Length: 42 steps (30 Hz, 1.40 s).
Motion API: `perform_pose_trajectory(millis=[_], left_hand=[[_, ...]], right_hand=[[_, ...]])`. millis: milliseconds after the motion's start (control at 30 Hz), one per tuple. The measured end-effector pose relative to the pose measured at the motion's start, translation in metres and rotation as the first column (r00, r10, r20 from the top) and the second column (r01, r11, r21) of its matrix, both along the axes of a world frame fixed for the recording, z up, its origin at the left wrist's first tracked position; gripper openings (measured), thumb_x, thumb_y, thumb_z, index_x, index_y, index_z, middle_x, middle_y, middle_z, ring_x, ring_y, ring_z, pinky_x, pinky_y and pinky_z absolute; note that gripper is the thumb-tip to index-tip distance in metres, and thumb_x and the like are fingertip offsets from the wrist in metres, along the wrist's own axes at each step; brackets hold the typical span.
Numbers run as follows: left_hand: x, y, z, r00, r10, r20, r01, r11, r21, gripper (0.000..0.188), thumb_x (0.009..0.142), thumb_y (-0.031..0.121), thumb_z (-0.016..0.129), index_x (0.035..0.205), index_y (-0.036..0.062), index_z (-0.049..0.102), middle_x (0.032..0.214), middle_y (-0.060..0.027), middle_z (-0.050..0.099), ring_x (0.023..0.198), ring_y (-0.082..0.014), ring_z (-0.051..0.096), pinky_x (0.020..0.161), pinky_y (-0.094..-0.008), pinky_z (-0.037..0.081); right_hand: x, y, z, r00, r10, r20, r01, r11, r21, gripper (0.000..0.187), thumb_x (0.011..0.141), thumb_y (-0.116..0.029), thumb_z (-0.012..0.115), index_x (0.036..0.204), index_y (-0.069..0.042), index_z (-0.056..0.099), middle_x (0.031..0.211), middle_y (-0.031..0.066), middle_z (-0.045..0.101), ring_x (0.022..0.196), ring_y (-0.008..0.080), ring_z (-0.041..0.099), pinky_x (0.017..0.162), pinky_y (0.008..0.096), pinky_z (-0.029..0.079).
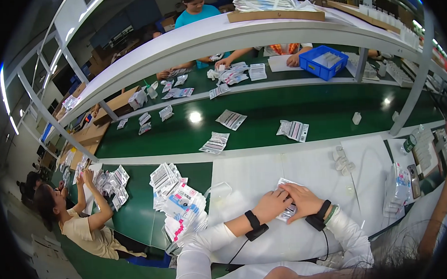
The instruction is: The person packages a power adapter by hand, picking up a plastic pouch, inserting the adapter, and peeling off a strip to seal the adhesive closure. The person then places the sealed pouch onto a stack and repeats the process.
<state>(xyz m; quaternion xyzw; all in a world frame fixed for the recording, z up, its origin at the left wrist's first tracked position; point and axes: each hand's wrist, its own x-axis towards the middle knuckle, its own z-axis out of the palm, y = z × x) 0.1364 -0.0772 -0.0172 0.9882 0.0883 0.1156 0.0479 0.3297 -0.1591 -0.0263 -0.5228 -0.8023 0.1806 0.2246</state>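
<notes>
A small silver foil pouch (288, 214) lies on the white sheet in front of me, mostly covered by my hands. My left hand (273, 205) rests on it from the left, fingers stretched across the pouch. From the right, my right hand (304, 201) lies flat on the pouch with its fingers extended, meeting the left fingers. Parts of the pouch show above the fingers and between the palms. To the left is a loose heap of similar printed pouches (179, 201). A stack of pouches (398, 189) stands at the right.
Clear plastic pieces (342, 161) lie on the white sheet (250, 171). Beyond a rail, several pouches (231, 119) lie on a green belt (183, 136). A shelf (189, 43) spans overhead. A blue bin (323, 63) stands across. A co-worker (82, 220) handles pouches at left.
</notes>
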Motion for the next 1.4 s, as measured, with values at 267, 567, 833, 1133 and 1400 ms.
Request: perform_pose_trajectory(millis=[267, 567, 833, 1133, 1400], left_hand=[[-0.005, 0.030, -0.026, 0.988, -0.019, 0.152, 0.097, 0.850, -0.518, 0.033, 0.086, 0.011, 0.055, 0.118, 0.0090, 0.065, 0.121, -0.0082, 0.064, 0.111, -0.0276, 0.060, 0.095, -0.0388, 0.049], [0.002, 0.028, -0.030, 0.979, -0.031, 0.202, 0.094, 0.945, -0.314, 0.045, 0.080, -0.003, 0.053, 0.121, 0.0132, 0.066, 0.130, -0.0083, 0.060, 0.121, -0.0277, 0.056, 0.101, -0.0379, 0.048], [0.007, 0.020, -0.044, 0.959, -0.081, 0.273, 0.161, 0.945, -0.284, 0.050, 0.080, -0.004, 0.052, 0.125, 0.0139, 0.064, 0.130, -0.0064, 0.060, 0.123, -0.0273, 0.055, 0.104, -0.0386, 0.046], [0.019, 0.021, -0.029, 0.959, 0.039, 0.281, 0.002, 0.990, -0.143, 0.048, 0.081, -0.002, 0.053, 0.126, 0.0125, 0.061, 0.132, -0.0076, 0.058, 0.121, -0.0271, 0.055, 0.101, -0.0383, 0.047], [0.031, 0.039, -0.045, 0.954, 0.025, 0.298, 0.098, 0.915, -0.391, 0.038, 0.081, 0.007, 0.060, 0.118, 0.0122, 0.065, 0.128, -0.0072, 0.060, 0.119, -0.0282, 0.054, 0.102, -0.0399, 0.044]], right_hand=[[-0.002, 0.000, 0.009, 0.996, -0.081, -0.038, 0.079, 0.995, -0.067, 0.115, 0.063, -0.054, 0.084, 0.149, -0.002, 0.029, 0.146, 0.0209, 0.041, 0.138, 0.0364, 0.037, 0.114, 0.0448, 0.030], [0.108, -0.030, 0.061, 0.661, -0.731, -0.170, 0.724, 0.560, 0.404, 0.054, 0.078, -0.025, 0.075, 0.122, 0.000, 0.057, 0.127, 0.0172, 0.057, 0.116, 0.0369, 0.052, 0.099, 0.0462, 0.042], [0.148, -0.041, 0.011, 0.421, -0.882, 0.211, 0.770, 0.471, 0.431, 0.050, 0.066, -0.028, 0.082, 0.105, -0.003, 0.061, 0.099, 0.0165, 0.065, 0.105, 0.0365, 0.057, 0.091, 0.0483, 0.043], [0.078, -0.043, 0.077, 0.596, -0.648, -0.475, 0.742, 0.670, 0.017, 0.048, 0.078, -0.013, 0.072, 0.122, -0.004, 0.057, 0.100, 0.0103, 0.059, 0.092, 0.0198, 0.060, 0.076, 0.0319, 0.051], [0.019, -0.017, 0.006, 0.423, -0.391, -0.818, 0.278, 0.915, -0.294, 0.044, 0.083, -0.004, 0.067, 0.126, -0.006, 0.058, 0.106, 0.0065, 0.056, 0.100, 0.0173, 0.059, 0.078, 0.0263, 0.054]])
